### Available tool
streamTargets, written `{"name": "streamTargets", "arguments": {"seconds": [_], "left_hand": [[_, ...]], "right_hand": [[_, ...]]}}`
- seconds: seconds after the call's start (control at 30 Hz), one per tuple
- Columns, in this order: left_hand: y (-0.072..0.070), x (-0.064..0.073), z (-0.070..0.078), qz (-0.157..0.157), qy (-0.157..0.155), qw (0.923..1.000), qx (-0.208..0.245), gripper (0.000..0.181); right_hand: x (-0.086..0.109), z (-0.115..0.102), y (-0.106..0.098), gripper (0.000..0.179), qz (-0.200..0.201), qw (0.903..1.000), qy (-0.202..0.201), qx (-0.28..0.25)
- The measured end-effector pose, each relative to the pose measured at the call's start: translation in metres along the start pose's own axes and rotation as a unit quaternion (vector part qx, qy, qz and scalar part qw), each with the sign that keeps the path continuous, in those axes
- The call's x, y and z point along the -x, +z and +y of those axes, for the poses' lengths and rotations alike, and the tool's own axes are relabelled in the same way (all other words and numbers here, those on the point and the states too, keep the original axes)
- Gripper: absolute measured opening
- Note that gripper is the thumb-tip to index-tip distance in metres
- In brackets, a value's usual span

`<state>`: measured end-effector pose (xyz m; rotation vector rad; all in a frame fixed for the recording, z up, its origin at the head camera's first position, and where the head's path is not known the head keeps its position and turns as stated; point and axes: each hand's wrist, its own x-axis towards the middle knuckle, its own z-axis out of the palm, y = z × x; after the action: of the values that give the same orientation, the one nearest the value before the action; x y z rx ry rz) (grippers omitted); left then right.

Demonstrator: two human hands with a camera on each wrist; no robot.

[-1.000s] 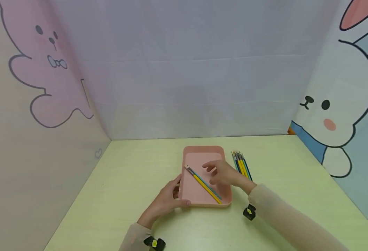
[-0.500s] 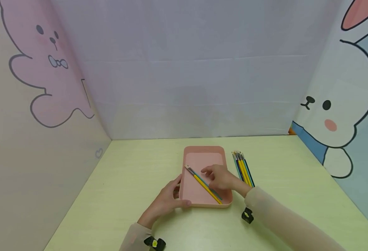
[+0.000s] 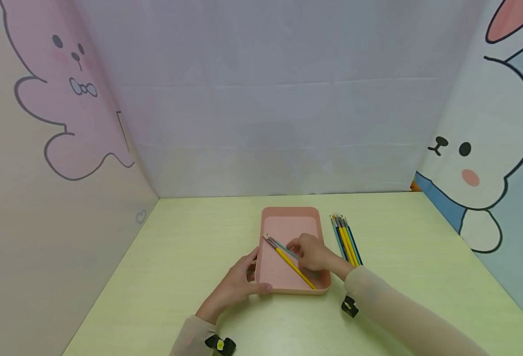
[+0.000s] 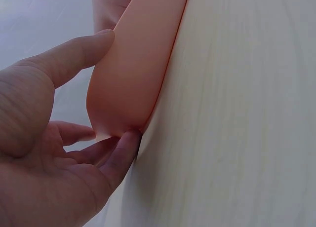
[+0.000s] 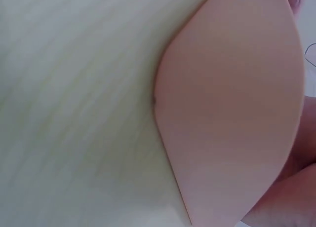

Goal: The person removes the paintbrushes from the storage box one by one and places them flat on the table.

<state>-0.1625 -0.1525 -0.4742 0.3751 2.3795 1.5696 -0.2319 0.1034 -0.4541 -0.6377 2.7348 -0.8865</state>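
A pink rectangular tray (image 3: 290, 211) lies on the table. My left hand (image 3: 233, 284) holds its near left corner; in the left wrist view the thumb presses the tray wall (image 4: 133, 64) and the other fingers curl against the adjoining side. Inside the tray, a yellow paintbrush (image 3: 295, 267) lies slantwise. Beside it my right hand (image 3: 315, 253) reaches over the right rim and pinches a light blue paintbrush (image 3: 283, 246), whose lower part the hand hides. The right wrist view shows mostly the tray's outer wall (image 5: 227, 98), with part of the right hand (image 5: 291, 197) behind it.
Several more paintbrushes (image 3: 344, 240), yellow, dark blue and teal, lie side by side just right of the tray, partly behind the right forearm. A pale wall (image 3: 265, 123) closes off the back of the table (image 3: 190, 232). Decorated panels stand at both sides.
My right hand has lowered into the tray and its fingers have closed on the light blue paintbrush, which has turned slightly away from the yellow one. The left hand stays on the tray.
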Motion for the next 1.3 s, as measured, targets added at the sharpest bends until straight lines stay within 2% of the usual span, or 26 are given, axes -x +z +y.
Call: {"name": "streamTargets", "arguments": {"seconds": [0.37, 0.5, 0.6, 0.77, 0.97, 1.3], "left_hand": [[-0.001, -0.001, 0.0, -0.005, 0.006, 0.9999, 0.011, 0.11], [-0.001, -0.002, -0.001, -0.008, 0.01, 0.9998, 0.013, 0.11], [-0.001, -0.002, -0.001, -0.01, 0.015, 0.9997, 0.013, 0.11], [-0.002, -0.002, 0.0, -0.015, 0.024, 0.9994, 0.02, 0.109], [-0.002, -0.001, 0.001, -0.015, 0.023, 0.9994, 0.018, 0.109], [-0.003, -0.002, -0.003, -0.02, 0.021, 0.9995, 0.016, 0.109]], "right_hand": [[-0.002, 0.002, -0.003, 0.043, -0.001, 0.9997, 0.01, -0.021], [-0.003, 0.004, -0.007, 0.042, -0.008, 0.9982, 0.023, -0.055], [-0.001, 0.007, -0.012, 0.046, -0.014, 0.9945, 0.03, -0.099], [0.002, 0.009, -0.023, 0.05, -0.017, 0.9869, 0.018, -0.16], [0.007, 0.01, -0.042, 0.051, -0.018, 0.9716, 0.028, -0.234], [0.024, 0.025, -0.067, 0.056, 0.023, 0.9599, 0.043, -0.276]]}}
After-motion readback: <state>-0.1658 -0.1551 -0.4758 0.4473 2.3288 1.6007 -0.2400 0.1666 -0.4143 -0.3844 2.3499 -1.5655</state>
